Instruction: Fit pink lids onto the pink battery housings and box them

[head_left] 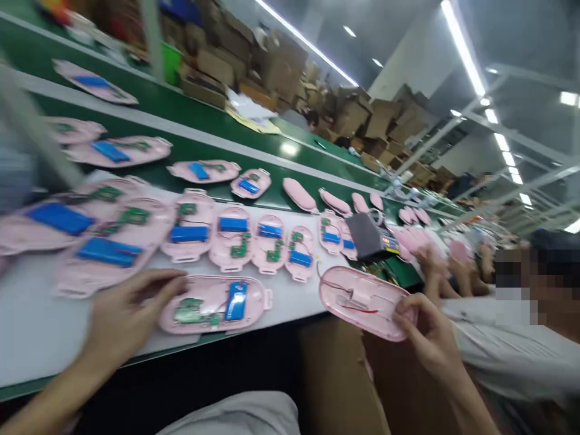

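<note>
My left hand (129, 311) pinches the left end of a pink plastic casing half (211, 326) at the bench's front edge. Inside that half are a green circuit board (189, 310) and a blue battery pack (236, 301). Off to the right, my right hand (428, 326) grips the right end of a pink casing cover (330, 290), its hollow inside facing up. Thin wires, one of them red, and a small whitish strip (353, 303) lie in the cover. Some wire ends stick out past its left rim. The two pink parts are apart.
Several pink halves with batteries and boards (231, 238) line the white work surface (299, 302). More lie on the green conveyor (181, 124). A dark box with a lit display (365, 235) stands right of centre. A co-worker (512, 338) sits at right; cardboard boxes (285, 60) fill the back.
</note>
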Tool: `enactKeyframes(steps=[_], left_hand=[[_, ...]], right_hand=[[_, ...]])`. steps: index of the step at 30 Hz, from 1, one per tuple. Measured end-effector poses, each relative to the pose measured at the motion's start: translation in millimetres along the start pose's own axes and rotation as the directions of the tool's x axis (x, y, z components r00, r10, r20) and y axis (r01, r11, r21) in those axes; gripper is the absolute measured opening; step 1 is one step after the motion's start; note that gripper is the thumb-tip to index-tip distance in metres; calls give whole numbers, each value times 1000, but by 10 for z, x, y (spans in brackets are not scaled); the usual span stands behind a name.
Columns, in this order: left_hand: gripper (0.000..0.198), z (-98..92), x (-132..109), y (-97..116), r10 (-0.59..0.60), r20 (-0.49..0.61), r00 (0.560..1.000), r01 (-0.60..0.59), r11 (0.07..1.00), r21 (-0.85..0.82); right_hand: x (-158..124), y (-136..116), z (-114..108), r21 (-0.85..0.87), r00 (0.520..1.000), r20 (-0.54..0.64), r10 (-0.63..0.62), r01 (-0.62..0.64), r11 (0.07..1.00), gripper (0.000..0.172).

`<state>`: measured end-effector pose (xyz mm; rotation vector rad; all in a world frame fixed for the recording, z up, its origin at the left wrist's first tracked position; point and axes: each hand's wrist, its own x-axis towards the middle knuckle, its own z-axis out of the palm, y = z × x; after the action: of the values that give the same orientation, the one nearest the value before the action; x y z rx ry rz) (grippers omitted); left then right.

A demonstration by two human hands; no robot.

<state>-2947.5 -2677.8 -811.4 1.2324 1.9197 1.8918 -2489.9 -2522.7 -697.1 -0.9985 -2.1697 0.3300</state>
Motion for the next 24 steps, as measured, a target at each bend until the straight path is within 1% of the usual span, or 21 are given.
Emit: enactKeyframes(steps=[1,2,3,4,5,6,7,8,9,10,11,13,15,16,17,18,19,20,22,23,24], left_hand=[[24,16,-30,103,7,7,1000,-7,1000,3],[23,23,-58,189,50,23,998,-50,999,-3],[21,23,-83,254,123,26,992,-123,992,5],[17,18,-107,301,220,39,975,-221,975,19],[14,9,-130,335,320,47,946,-322,945,53],[11,2,-153,361,409,50,911,-412,905,109],[11,-1,-174,383,473,47,880,-473,863,179],[12,1,-192,400,505,40,862,-498,832,245],[13,10,-203,412,512,27,859,-497,819,288],[13,23,-209,416,498,15,867,-480,826,295],[14,41,-210,411,475,1,880,-458,849,262],[14,83,-203,376,394,-29,919,-389,914,112],[10,124,-191,324,234,-89,968,-239,969,-62],[14,139,-182,300,120,-109,987,-136,979,-153],[24,148,-169,279,3,-98,995,-28,968,-248],[33,151,-151,264,-96,-52,994,73,940,-333],[40,148,-129,255,-158,15,987,151,908,-390],[44,140,-103,251,-182,88,979,202,890,-409],[44,117,-58,262,-173,202,964,237,904,-355],[41,106,-41,268,-155,222,963,218,929,-299],[40,95,-25,266,-137,219,966,186,956,-226]], right_hand=[[224,-93,278,73,998,27,-59,57,996,15],[421,-201,550,152,992,58,-111,101,983,17],[589,-320,803,228,982,97,-161,136,964,23],[725,-446,1029,287,967,142,-211,164,944,28],[830,-574,1222,320,944,199,-262,190,928,33],[907,-700,1381,330,914,257,-313,221,918,36],[956,-822,1507,329,882,304,-360,257,908,37],[983,-934,1604,331,857,329,-397,289,898,36],[989,-1033,1680,338,844,334,-421,310,889,35],[982,-1115,1739,353,847,311,-432,319,880,34],[967,-1176,1788,379,864,266,-427,314,871,33],[937,-1235,1868,444,903,176,-391,282,851,33],[929,-1230,1937,505,922,144,-360,245,828,33],[936,-1219,1970,533,922,149,-357,229,815,33],[946,-1211,2001,554,919,165,-359,215,804,33],[957,-1211,2029,569,916,180,-360,202,797,33],[966,-1219,2050,579,916,185,-356,191,793,34],[971,-1228,2060,583,918,187,-349,182,791,34],[977,-1203,2029,580,920,211,-329,153,800,36],[986,-1136,1979,580,921,240,-306,117,806,38],[1003,-1010,1903,583,929,264,-260,61,810,42]])
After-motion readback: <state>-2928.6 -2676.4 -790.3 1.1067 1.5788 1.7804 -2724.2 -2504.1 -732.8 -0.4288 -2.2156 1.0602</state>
